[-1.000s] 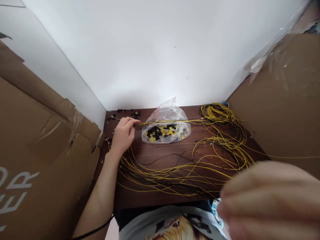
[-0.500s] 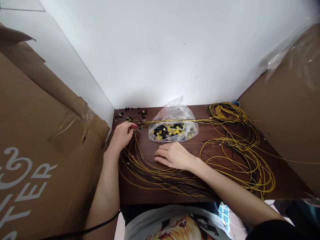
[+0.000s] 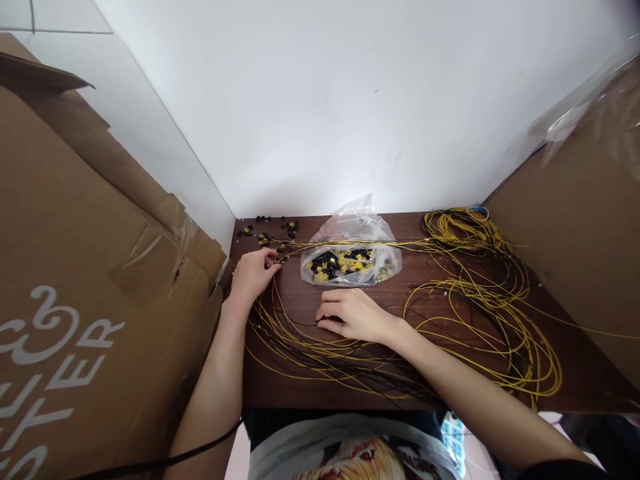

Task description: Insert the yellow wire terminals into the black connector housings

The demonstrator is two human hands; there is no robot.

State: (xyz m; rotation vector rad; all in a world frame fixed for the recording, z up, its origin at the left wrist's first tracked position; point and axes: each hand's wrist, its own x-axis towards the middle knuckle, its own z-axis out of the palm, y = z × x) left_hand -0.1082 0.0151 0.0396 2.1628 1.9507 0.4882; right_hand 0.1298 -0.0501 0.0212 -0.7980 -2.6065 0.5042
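Note:
My left hand (image 3: 253,277) is at the left of the table, its thumb and fingertips pinched together around the end of a thin yellow wire (image 3: 275,287). Small black and yellow connectors (image 3: 263,239) lie just beyond these fingers. My right hand (image 3: 354,315) rests low over the table with its fingers curled; what they hold, if anything, is too small to see. Beneath and in front of it sweeps a loose bundle of yellow and black wires (image 3: 320,353). A clear plastic bag (image 3: 387,257) of black and yellow connectors lies behind my right hand.
More wire coils (image 3: 463,230) are heaped at the back right, with wide loops (image 3: 545,363) spreading forward. Cardboard (image 3: 150,320) stands along the left side and another brown panel (image 3: 590,247) on the right. A white wall (image 3: 320,113) closes off the back of the brown table (image 3: 295,293).
The view has shifted slightly, moving everything a little to the right. My left thumb and fingers have changed position slightly at the wire. The right hand keeps nearly the same curled pose.

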